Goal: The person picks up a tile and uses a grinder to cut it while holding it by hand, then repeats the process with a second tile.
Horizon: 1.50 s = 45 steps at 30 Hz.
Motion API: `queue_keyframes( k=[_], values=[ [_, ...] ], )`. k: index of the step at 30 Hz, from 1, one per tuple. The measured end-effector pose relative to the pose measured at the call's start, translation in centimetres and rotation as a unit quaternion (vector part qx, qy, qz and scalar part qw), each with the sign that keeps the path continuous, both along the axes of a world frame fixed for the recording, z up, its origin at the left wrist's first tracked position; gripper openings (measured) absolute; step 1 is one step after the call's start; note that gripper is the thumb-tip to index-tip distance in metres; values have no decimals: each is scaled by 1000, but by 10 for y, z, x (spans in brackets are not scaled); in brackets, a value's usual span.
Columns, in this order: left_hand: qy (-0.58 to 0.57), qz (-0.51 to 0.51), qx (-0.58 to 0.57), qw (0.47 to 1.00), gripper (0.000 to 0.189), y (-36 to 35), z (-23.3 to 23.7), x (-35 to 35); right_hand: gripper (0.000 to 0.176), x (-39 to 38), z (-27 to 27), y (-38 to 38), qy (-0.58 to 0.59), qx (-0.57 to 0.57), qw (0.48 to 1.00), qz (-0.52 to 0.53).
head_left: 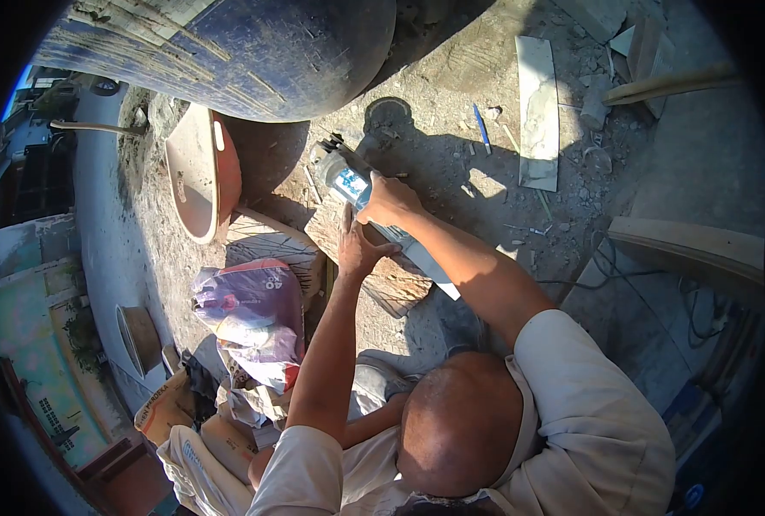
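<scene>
My right hand (389,201) is closed around an angle grinder (351,182) with a bright blue label, its head pointing to the upper left. Just below, my left hand (362,249) grips a pale tile strip (431,268), its thumb pointing right and a finger stretched up beside the grinder. The strip lies on a cut wooden block (397,295) and passes partly beneath the grinder and my right forearm. Its far end is hidden.
A second wooden block (271,240) and a purple 40 kg bag (251,301) are on the left. A wheelbarrow tray (195,185) and large blue drum (253,56) stand behind. A marbled tile piece (537,120) and blue pen (482,129) lie on the ground.
</scene>
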<state>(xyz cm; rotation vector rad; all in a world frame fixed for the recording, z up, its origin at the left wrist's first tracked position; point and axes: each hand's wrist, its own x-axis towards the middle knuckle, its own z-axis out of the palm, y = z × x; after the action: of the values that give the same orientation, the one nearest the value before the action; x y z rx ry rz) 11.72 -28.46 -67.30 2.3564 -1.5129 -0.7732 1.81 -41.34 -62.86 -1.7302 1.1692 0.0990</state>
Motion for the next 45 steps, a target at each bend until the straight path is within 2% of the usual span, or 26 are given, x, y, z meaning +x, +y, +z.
queue_keyframes(
  k=[18,20,21,23,27,29,33,45],
  values=[
    [48,14,-8,999,106,0,0,1,82,5,-7,1,11,-26,1000,1],
    [45,16,-8,999,106,0,-3,2,96,3,-1,-1,22,6,1000,15],
    [41,18,-8,999,107,0,-3,2,96,3,-1,0,22,6,1000,16],
    [38,17,-10,999,107,0,-3,2,83,3,-2,2,9,-16,1000,0],
    [31,15,-12,999,106,0,-1,2,84,4,-1,1,13,-13,1000,2],
    [33,18,-8,999,105,-1,2,0,95,4,-1,-1,20,8,1000,13],
    [52,16,1,999,110,0,0,3,95,5,-2,0,22,1,1000,11],
    [47,15,-10,999,109,0,-6,4,94,5,1,1,26,-4,1000,12]
  ],
)
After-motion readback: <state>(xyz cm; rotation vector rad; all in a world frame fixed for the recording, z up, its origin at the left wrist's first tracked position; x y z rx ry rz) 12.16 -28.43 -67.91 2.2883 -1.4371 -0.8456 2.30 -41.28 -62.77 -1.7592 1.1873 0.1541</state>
